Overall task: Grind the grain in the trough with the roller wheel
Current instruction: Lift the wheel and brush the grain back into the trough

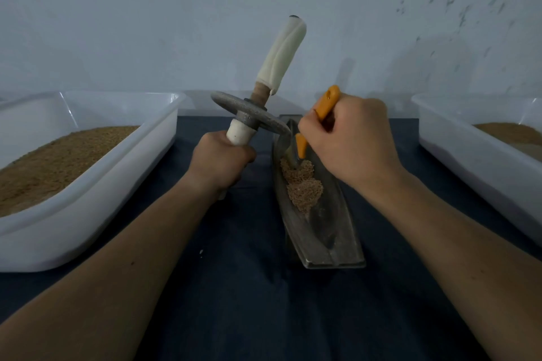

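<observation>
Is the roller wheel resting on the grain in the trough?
No, the left hand holds the roller wheel lifted and tilted, its disc clear of the grain in the trough, where the right hand holds an orange-handled tool.

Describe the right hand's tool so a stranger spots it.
On the dark cloth between two white tubs lies a long metal trough. At its far end the right hand grips a small tool; its orange handle sets it apart from the grey roller wheel.

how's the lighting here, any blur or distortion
Head view: dim, bluish, no glare; soft shadows lie on the wall right of the roller wheel; the wide lens stretches the left tub and right tub at the edges; grain in the trough is in focus.
</observation>
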